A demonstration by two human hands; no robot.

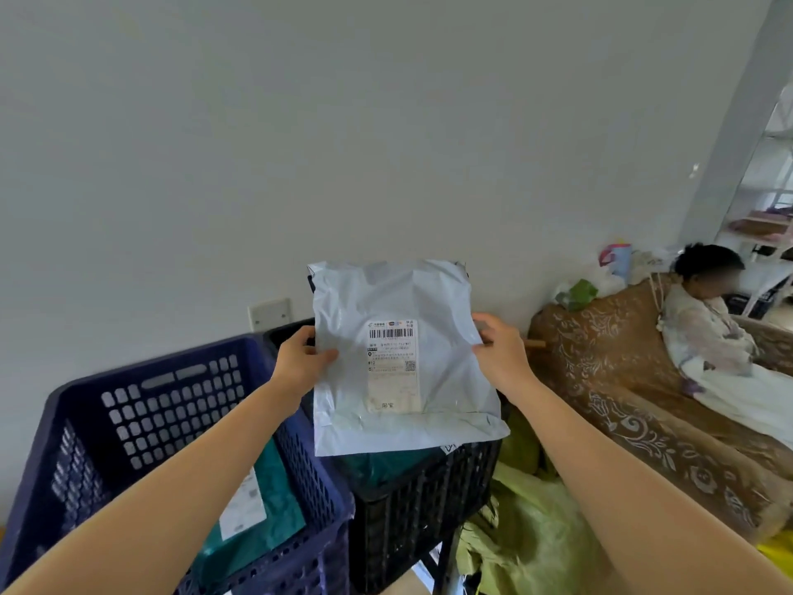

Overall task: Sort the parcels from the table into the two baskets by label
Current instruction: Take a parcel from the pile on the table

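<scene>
Two hands, left hand (300,358), right hand (500,343), pinching crinkled grey poly parcel (403,358)

A white switch plate (269,313) sits low on the pale wall (300,122). At right, a person in light clothing (708,337) sits on a brown patterned sofa (622,380), with crumpled yellow-green bags (528,530) just beside it.

White parcel (403,358) held upright, label facing camera, above black basket (425,504). Left hand (300,358) pinches its left edge; right hand (500,347) pinches its right edge. Blue basket (128,423) alongside holds a teal parcel (257,500).
</scene>
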